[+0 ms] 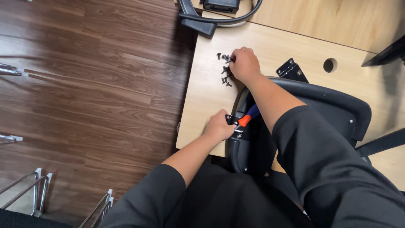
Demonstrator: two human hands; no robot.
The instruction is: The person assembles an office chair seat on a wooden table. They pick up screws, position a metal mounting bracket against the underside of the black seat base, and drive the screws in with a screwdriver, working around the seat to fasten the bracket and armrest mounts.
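My right hand (244, 64) reaches forward onto the light wooden table (206, 97) and closes its fingers over a small pile of dark screws (223, 76). My left hand (219, 126) grips a small black metal bracket (230, 120) against the edge of a black chair part (337, 109) lying on the table. A screwdriver with an orange and blue handle (248, 116) rests on the chair part, right beside my left hand's fingers.
Another black bracket (292, 70) lies past the chair part, near a round hole (330, 65) in the table. A curved black chair piece (211, 19) sits at the table's far end. Metal chair legs (29, 190) stand on the dark wooden floor at left.
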